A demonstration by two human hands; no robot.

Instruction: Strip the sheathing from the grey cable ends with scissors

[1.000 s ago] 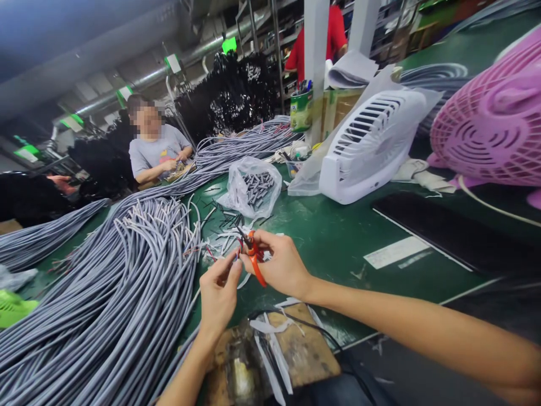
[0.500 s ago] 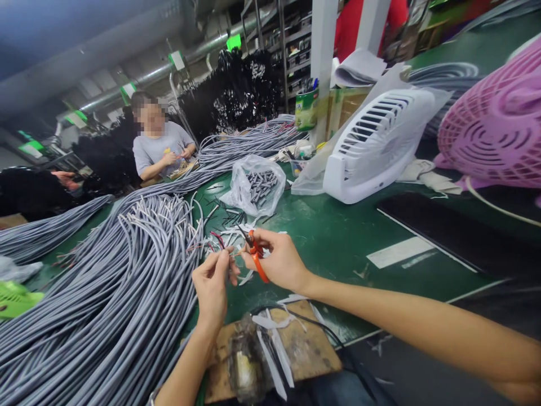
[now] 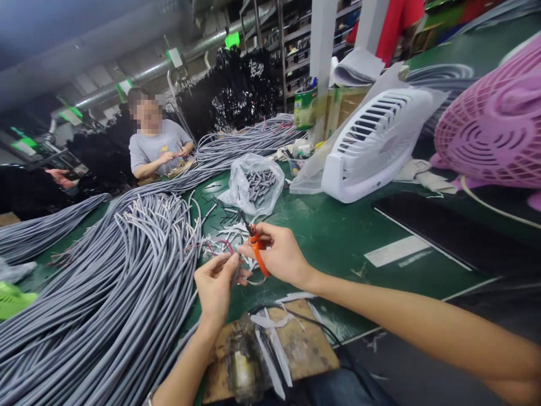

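Note:
My right hand [image 3: 282, 255] grips small orange-handled snips [image 3: 256, 248], blades pointing up and away. Just left of it, my left hand [image 3: 216, 285] pinches the thin coloured wires [image 3: 224, 246] at the stripped end of a grey cable, fingers closed on them. Both hands hover over the green bench [image 3: 338, 237], beside a large heap of grey cables [image 3: 110, 293] that fans out to the left. White scraps of stripped sheath [image 3: 230, 232] lie under the hands.
A clear bag of small dark sleeves [image 3: 257, 185] sits behind the hands. A white fan [image 3: 372, 144] and a pink fan [image 3: 494, 124] stand at right. A wooden block with tape strips [image 3: 274, 349] lies near me. Another person in grey [image 3: 154, 148] works across the bench.
My left hand dropped slightly and shifted its pinch on the wires; the snips rose a little and moved off the wire ends. The view swayed slightly.

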